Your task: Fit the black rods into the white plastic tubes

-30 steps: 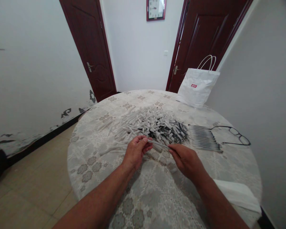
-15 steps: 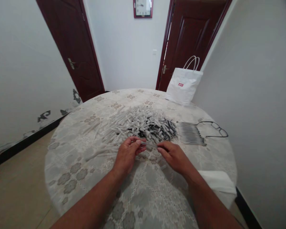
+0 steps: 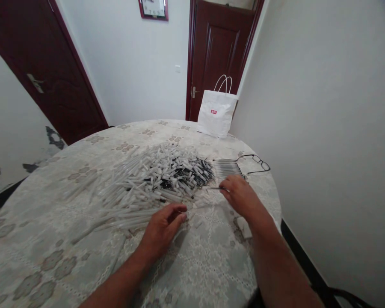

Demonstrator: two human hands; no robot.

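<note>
My right hand is closed on a slim pen, whose dark and pale length sticks out to the left of the fingertips. It is just in front of a row of pens laid side by side, partly covering it. My left hand is at the near edge of a big heap of pen parts, with a gap between thumb and fingers and nothing seen in them. The heap holds white caps, thin black pieces and clear barrels, with longer clear tubes spread to its left.
A round table with a patterned cloth carries everything. Black-framed glasses lie beyond the pen row. A white paper bag stands at the back right. A small white item lies below my right forearm's wrist.
My hands have parted: the right moved toward the pen row with the pen, the left let go and stays near the heap. The view has turned to the right.
</note>
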